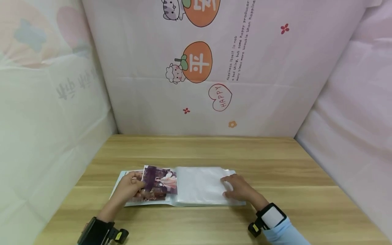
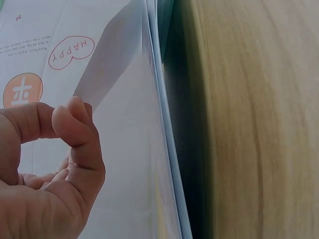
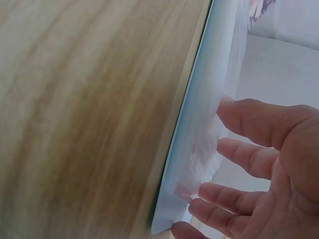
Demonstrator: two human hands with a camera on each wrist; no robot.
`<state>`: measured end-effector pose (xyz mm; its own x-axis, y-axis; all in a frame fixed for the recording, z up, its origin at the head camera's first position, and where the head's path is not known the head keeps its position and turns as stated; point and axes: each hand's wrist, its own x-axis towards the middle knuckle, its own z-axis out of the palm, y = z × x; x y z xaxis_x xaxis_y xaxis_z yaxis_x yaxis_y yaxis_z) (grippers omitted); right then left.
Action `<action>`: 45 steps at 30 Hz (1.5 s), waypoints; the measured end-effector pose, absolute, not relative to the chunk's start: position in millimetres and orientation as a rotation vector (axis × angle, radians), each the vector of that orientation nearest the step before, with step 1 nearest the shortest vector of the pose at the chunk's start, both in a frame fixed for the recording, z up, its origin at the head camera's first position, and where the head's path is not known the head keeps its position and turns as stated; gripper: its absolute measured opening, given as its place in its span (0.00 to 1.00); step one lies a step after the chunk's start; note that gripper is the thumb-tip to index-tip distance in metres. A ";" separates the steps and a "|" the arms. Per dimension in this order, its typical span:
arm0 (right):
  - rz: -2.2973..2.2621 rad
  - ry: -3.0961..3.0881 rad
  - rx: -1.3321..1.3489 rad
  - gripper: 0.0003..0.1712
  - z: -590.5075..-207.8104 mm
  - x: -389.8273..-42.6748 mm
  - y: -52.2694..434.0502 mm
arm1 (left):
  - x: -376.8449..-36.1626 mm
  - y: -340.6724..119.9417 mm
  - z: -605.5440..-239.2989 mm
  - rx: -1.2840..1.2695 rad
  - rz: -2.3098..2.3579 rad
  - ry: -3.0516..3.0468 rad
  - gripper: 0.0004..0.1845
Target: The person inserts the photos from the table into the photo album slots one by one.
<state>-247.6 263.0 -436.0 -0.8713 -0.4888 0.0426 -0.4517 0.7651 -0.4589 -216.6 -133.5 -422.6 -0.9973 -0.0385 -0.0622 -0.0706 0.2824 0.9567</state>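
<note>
A photo album (image 1: 199, 187) with clear plastic sleeves lies spread on the table in the head view. My left hand (image 1: 126, 188) pinches a loose photo print (image 1: 165, 180) by its left edge, over the album's left page. The print shows a figure in pale pink clothing on a dark ground. More pictures show beneath it on that page, partly hidden by hand and print. In the left wrist view, thumb and fingertip meet at the print's edge (image 2: 112, 57). Fingers slightly bent and apart, my right hand (image 1: 240, 188) rests at the outer part of the whitish right page (image 3: 207, 144).
The wood-grain table (image 1: 196, 224) extends around the album. A printed cloth backdrop (image 1: 141, 85) rises behind it, with pale cloth walls at left (image 1: 61, 136) and right (image 1: 349, 122). Both wrists wear strapped devices; a light blue sleeve (image 1: 286, 233) covers the right forearm.
</note>
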 end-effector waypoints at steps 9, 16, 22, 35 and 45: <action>-0.742 2.872 -0.731 0.26 -439.0 -247.9 254.4 | -215.5 -140.0 -427.7 -0.095 1.843 2.533 0.15; -0.740 2.865 -0.688 0.27 -436.0 -247.4 250.6 | -216.2 -144.5 -427.4 -0.099 1.822 2.547 0.15; -0.733 2.879 -0.722 0.27 -436.9 -252.6 246.8 | -218.0 -149.3 -423.5 -0.128 1.781 2.611 0.15; -0.721 2.871 -0.728 0.27 -442.0 -255.7 246.6 | -220.4 -144.1 -417.1 -0.065 1.774 2.610 0.13; -0.704 2.885 -0.720 0.27 -443.5 -255.1 257.3 | -227.8 -138.0 -423.0 -0.018 1.810 2.522 0.10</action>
<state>-255.1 257.3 -443.5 -0.8854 -0.4640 0.0275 -0.4245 0.7831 -0.4545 -227.8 -138.0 -423.0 -0.9992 0.0122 -0.0371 -0.0313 0.3199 0.9469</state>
